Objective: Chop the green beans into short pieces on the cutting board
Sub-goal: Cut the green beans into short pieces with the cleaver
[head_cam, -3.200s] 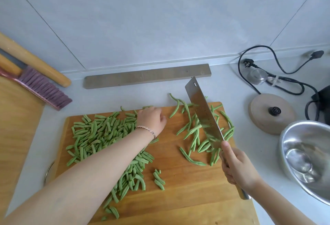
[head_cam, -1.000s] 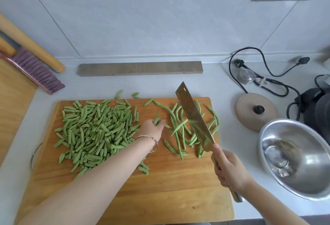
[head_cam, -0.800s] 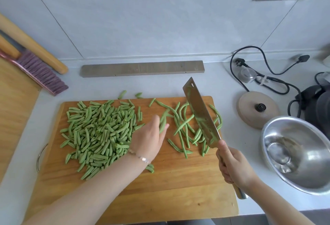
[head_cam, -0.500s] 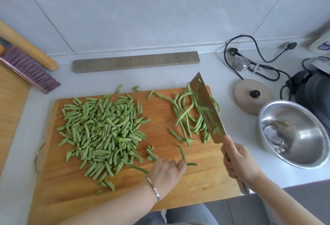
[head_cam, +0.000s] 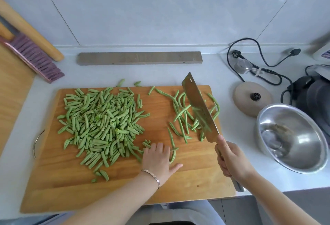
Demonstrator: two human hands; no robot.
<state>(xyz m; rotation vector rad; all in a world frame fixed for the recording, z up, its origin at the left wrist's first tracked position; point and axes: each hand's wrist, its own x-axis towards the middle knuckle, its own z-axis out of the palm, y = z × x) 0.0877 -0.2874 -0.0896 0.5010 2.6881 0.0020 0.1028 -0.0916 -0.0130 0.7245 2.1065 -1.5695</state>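
A wooden cutting board (head_cam: 192,174) carries a big heap of chopped green bean pieces (head_cam: 101,123) on its left half. Several whole green beans (head_cam: 180,114) lie on its right half. My left hand (head_cam: 158,160) lies flat on the board near the front middle, fingers straight, touching a few stray pieces and one long bean (head_cam: 172,155). My right hand (head_cam: 232,160) grips the handle of a cleaver (head_cam: 200,107), whose blade is raised and tilted over the whole beans, with green bits stuck to it.
A steel bowl (head_cam: 292,139) stands right of the board, with a round lid (head_cam: 253,98), black cables (head_cam: 259,67) and a dark appliance (head_cam: 314,96) behind it. A wooden strip (head_cam: 139,58) lies along the wall. A brush (head_cam: 34,57) and a rolling pin (head_cam: 30,30) lie at the back left.
My left hand left the middle of the board, came to the front edge of the pile and now lies flat on stray pieces. The cleaver stays raised over the whole beans.
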